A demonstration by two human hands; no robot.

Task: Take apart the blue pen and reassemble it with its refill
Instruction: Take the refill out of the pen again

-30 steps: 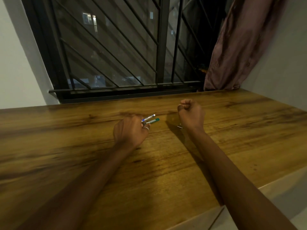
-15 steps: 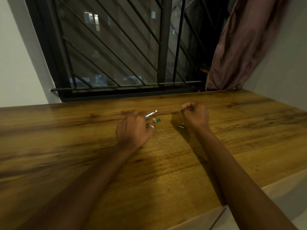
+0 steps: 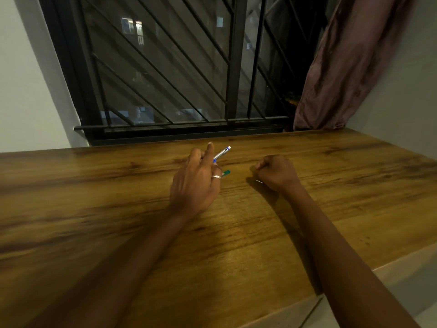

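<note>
Wood-grain brown table (image 3: 236,245) with dark streaks lies under both bare forearms in the head view. The left hand (image 3: 196,183) grips a slim blue pen (image 3: 221,153), its blue-and-white end slanting up past the raised forefinger; a silver ring (image 3: 216,177) circles one finger. Just beyond those fingers a short green piece (image 3: 226,172) lies flat on the wood. The right hand (image 3: 276,172) is clenched into a fist resting on the table, and a thin pale sliver (image 3: 259,181) shows just beside its lower edge; what it is cannot be told.
</note>
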